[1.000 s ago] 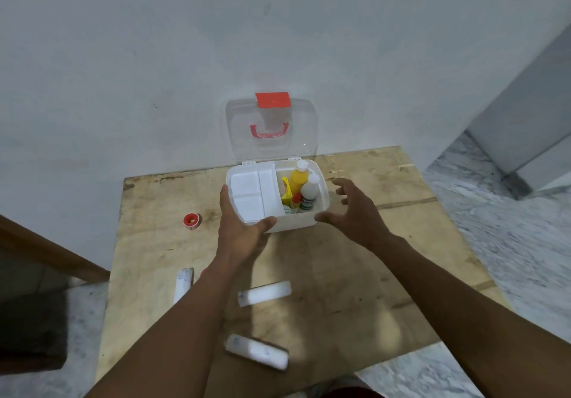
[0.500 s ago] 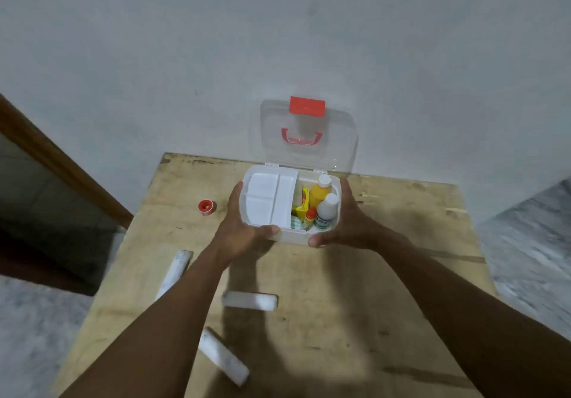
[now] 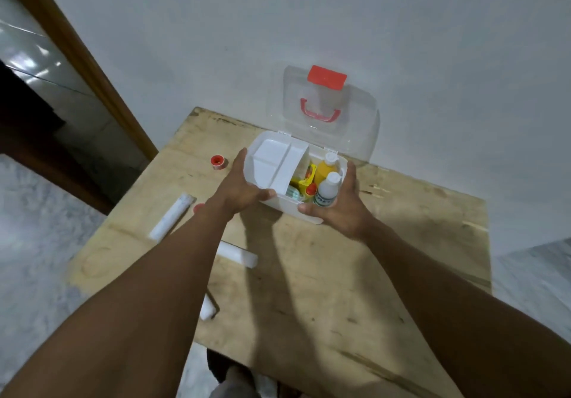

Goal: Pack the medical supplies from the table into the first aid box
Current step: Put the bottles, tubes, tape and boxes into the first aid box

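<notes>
Both hands clasp the first aid box [image 3: 289, 209] at the far edge of the surface [image 3: 340, 289]: left hand [image 3: 239, 186] on its left wall, right hand [image 3: 343, 209] on its right. Light rigid plastic, it should handle best gripped by the walls. Three white rolls [image 3: 171, 217] lie nearer than the box, unpacked.

White wall [image 3: 309, 11], wooden table [image 3: 355, 274], marble floor [image 3: 37, 243]

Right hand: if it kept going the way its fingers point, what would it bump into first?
The right hand already grips the first aid box; past that, probably the open lid, then the wall.
</notes>
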### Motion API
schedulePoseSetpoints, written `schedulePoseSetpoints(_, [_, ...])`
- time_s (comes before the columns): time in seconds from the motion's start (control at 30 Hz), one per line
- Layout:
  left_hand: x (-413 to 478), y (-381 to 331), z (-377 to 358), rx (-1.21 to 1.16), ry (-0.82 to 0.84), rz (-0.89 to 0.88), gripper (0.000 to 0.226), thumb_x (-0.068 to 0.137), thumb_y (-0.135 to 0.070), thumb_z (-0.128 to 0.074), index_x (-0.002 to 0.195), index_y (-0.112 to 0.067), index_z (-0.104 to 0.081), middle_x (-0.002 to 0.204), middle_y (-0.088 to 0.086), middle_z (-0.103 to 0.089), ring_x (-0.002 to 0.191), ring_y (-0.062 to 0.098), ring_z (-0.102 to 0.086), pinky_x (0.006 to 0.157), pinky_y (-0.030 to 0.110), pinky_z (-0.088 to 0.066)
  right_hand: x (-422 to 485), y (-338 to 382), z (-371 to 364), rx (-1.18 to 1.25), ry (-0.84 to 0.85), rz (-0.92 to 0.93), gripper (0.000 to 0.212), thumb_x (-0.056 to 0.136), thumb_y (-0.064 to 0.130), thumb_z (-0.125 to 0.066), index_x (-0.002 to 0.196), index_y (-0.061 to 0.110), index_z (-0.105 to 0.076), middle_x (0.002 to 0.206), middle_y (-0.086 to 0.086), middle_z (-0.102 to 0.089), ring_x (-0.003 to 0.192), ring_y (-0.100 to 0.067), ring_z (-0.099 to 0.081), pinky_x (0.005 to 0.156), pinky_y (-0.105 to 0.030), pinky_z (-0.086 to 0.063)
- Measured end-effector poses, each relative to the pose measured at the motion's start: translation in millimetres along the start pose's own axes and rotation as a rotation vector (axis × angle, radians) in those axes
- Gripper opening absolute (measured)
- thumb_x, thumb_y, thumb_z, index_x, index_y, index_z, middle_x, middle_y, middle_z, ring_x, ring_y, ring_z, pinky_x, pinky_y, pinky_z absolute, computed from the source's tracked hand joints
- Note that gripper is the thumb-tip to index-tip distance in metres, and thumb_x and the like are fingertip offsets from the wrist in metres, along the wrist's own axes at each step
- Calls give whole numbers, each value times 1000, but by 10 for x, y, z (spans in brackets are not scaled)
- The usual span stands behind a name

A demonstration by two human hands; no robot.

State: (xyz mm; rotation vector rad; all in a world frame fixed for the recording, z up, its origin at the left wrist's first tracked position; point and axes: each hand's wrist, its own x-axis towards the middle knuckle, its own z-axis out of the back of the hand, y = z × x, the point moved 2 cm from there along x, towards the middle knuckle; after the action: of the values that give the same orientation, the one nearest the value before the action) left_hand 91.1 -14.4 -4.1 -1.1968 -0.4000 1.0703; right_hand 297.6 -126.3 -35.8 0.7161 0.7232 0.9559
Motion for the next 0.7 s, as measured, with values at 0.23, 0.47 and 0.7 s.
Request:
schedulePoseSetpoints(0.23, [-683,123,-283,231,-476,136,79,90,-23,-64,156,-24,-20,146,14,-47,133,32,-46,102,43,-43,0,-24,-15,32,-8,6,146,39,71,-87,146,43,8,157,2,-13,143,-22,-26,116,-48,-32])
schedulePoseSetpoints(0.47, [-1477,612,-556,440,-696,523,83,90,-50,-59,154,-20,-17,158,22,-19,146,37,-17,117,54,-19,-8,2,-1,45,54,-32,147,32,75,-85,141,52,10,157,1,-21,140,-28,-34,109,-53,-40])
schedulePoseSetpoints(0.7, [-1485,693,-567,350,-765,792,112,66,-82,-56,151,-20,-17,145,12,-23,126,32,-29,99,48,-30,-19,25,8,-7,57,-57,148,31,78,-83,142,48,11,158,-2,-20,141,-29,-33,112,-56,-34])
